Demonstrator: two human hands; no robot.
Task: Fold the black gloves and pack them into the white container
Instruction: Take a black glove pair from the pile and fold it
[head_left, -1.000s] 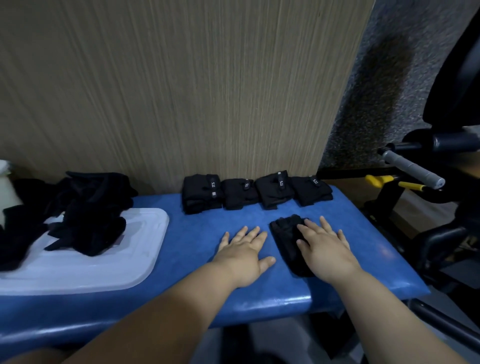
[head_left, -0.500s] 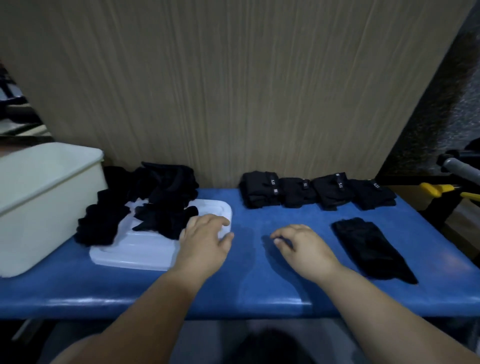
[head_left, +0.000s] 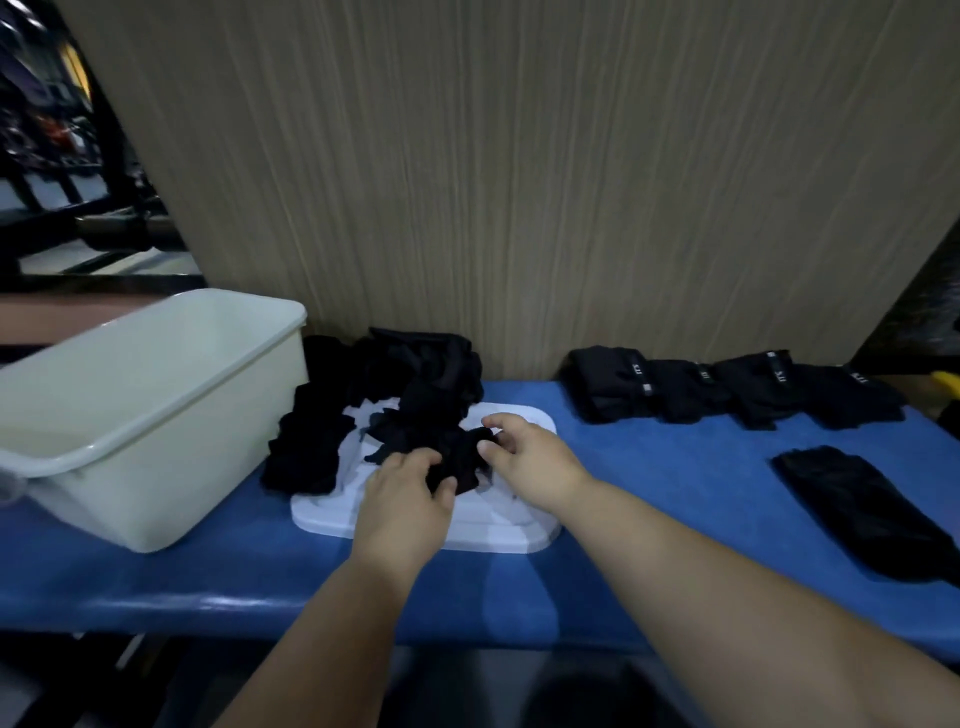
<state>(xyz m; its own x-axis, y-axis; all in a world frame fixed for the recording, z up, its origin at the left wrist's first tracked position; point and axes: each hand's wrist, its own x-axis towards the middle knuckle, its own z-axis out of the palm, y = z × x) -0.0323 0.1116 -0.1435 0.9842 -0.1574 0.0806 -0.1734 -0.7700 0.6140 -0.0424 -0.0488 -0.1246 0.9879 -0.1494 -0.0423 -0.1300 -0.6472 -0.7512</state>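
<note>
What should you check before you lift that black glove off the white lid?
1. Both hands on the same glove: ok. The left hand and right hand both pinch the black glove on the white lid.
2. Glove free from the pile: cannot tell, as the black cloth blends together.
3. Room on the blue bench for folding: ok, there is bare space right of the lid.
4. White container open and near: ok, it stands left of the lid.
5. Folded gloves safely aside: ok, lined up by the wall.
</note>
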